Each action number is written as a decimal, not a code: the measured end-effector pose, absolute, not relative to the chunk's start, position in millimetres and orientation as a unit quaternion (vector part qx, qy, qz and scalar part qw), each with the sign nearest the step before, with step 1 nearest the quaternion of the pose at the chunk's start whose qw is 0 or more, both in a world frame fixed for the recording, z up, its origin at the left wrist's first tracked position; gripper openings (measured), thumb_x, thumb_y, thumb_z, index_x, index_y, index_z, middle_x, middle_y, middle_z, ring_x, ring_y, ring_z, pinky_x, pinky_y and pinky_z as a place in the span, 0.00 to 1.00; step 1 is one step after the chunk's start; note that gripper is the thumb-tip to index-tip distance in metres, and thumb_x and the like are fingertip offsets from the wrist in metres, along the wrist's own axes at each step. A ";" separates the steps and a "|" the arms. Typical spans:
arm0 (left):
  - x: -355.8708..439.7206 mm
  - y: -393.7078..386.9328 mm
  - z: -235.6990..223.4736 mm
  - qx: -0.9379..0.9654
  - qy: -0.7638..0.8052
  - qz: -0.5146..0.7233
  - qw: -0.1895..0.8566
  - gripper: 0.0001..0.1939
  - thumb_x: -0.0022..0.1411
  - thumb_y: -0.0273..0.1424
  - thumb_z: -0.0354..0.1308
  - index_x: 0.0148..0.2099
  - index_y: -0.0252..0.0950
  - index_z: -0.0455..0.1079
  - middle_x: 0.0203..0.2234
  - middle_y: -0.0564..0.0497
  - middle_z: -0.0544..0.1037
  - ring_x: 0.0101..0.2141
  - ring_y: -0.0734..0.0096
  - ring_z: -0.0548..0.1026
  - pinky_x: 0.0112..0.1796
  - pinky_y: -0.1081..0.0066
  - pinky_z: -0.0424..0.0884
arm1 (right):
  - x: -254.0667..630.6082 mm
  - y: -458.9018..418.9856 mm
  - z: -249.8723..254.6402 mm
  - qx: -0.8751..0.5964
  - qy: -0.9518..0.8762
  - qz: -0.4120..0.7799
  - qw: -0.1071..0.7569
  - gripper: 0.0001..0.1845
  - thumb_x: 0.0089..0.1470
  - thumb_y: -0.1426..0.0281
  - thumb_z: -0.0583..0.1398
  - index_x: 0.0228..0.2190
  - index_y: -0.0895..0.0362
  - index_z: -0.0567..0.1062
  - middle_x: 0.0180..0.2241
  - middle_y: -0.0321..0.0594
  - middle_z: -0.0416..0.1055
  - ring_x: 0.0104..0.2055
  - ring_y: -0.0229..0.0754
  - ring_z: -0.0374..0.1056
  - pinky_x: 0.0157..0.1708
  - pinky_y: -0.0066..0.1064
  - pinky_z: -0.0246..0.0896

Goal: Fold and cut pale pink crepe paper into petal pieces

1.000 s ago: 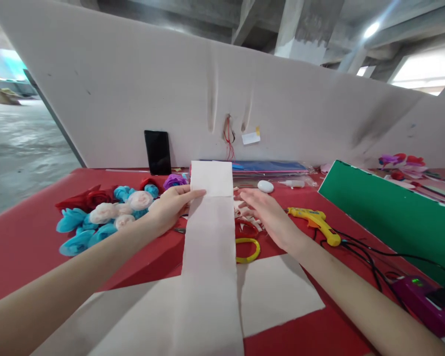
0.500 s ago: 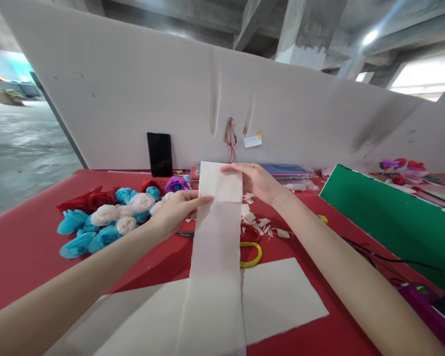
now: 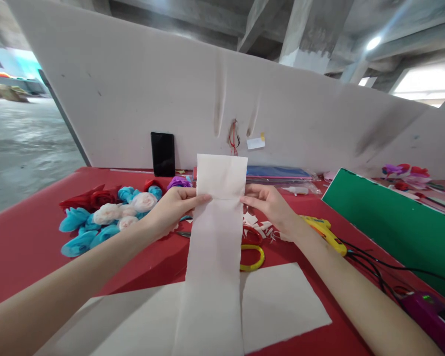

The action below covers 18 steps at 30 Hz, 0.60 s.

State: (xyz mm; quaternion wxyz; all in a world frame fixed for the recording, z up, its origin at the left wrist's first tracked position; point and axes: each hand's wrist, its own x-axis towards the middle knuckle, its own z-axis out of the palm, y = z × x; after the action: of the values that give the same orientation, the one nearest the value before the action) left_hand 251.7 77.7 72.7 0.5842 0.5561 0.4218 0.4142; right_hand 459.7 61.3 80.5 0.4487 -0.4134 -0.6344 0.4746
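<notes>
A long cream paper strip (image 3: pixel 217 247) runs up the middle of the view, its top part marked off by a crosswise fold line. My left hand (image 3: pixel 178 205) pinches the strip's left edge at that line, thumb in front. On the opposite edge, at the same height, my right hand (image 3: pixel 270 207) pinches it too. Beneath the strip, larger cream sheets (image 3: pixel 282 304) lie on the table. Scissors with red and yellow handles (image 3: pixel 257 259) are partly covered by the strip. Small paper scraps (image 3: pixel 261 226) lie near my right hand.
Blue, white and red fabric flowers (image 3: pixel 107 215) lie at left. A black phone (image 3: pixel 163 154) leans on the white partition (image 3: pixel 152 89). At right are a yellow glue gun (image 3: pixel 328 235), a green board (image 3: pixel 385 222) and a purple power strip (image 3: pixel 430 311) with black cables.
My right hand, apart from the paper at first, took its top and then moved down to the right edge by the fold line. The folded-over top end now stands up. My left hand keeps its pinch.
</notes>
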 end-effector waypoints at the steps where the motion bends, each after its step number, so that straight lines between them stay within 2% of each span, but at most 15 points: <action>1: 251.8 77.1 73.7 0.558 0.418 0.415 0.584 0.07 0.52 0.28 0.62 0.23 0.36 0.76 0.16 0.52 0.76 0.16 0.77 0.69 0.16 0.80 0.63 | 459.4 60.3 79.9 -0.414 -0.632 0.473 0.453 0.09 0.45 0.68 0.64 0.32 0.57 0.78 0.23 0.34 0.72 0.23 0.34 0.61 0.24 0.28 0.55; 3: 251.1 76.4 75.0 0.562 0.411 0.415 0.587 0.07 0.51 0.28 0.63 0.23 0.36 0.76 0.16 0.52 0.76 0.17 0.76 0.68 0.16 0.79 0.63 | 459.1 59.7 78.1 -0.415 -0.623 0.473 0.465 0.10 0.44 0.68 0.64 0.32 0.57 0.78 0.23 0.34 0.73 0.22 0.34 0.61 0.23 0.28 0.55; 8: 243.9 80.8 69.9 0.572 0.384 0.411 0.597 0.07 0.47 0.31 0.66 0.21 0.36 0.75 0.13 0.55 0.69 0.14 0.80 0.61 0.12 0.80 0.54 | 460.7 60.9 74.8 -0.408 -0.604 0.473 0.496 0.07 0.42 0.69 0.65 0.29 0.55 0.79 0.22 0.33 0.72 0.21 0.33 0.61 0.23 0.28 0.57; 12: 240.8 83.9 66.6 0.570 0.356 0.424 0.607 0.11 0.46 0.31 0.66 0.17 0.36 0.71 0.12 0.56 0.66 0.15 0.81 0.60 0.14 0.80 0.57 | 462.2 60.2 75.3 -0.405 -0.601 0.464 0.509 0.05 0.42 0.68 0.64 0.26 0.54 0.80 0.22 0.33 0.73 0.20 0.33 0.60 0.23 0.28 0.57; 15: 242.2 82.4 68.8 0.566 0.340 0.434 0.613 0.03 0.44 0.29 0.65 0.22 0.37 0.75 0.13 0.55 0.69 0.17 0.79 0.63 0.17 0.80 0.60 | 463.4 59.3 75.6 -0.410 -0.600 0.459 0.511 0.05 0.42 0.69 0.64 0.26 0.54 0.80 0.22 0.33 0.73 0.21 0.33 0.61 0.23 0.28 0.57; 18: 243.8 80.0 72.3 0.561 0.333 0.440 0.617 0.07 0.42 0.27 0.63 0.29 0.38 0.79 0.16 0.53 0.74 0.18 0.76 0.68 0.16 0.80 0.61 | 464.4 58.4 75.7 -0.412 -0.603 0.451 0.513 0.07 0.41 0.71 0.62 0.26 0.52 0.81 0.24 0.33 0.75 0.23 0.34 0.63 0.25 0.29 0.60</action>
State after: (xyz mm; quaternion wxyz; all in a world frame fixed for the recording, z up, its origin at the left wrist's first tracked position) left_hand 243.8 80.0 72.3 0.6169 0.5610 0.3331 0.4402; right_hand 464.4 58.4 75.7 0.5125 -0.4122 -0.6033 0.4510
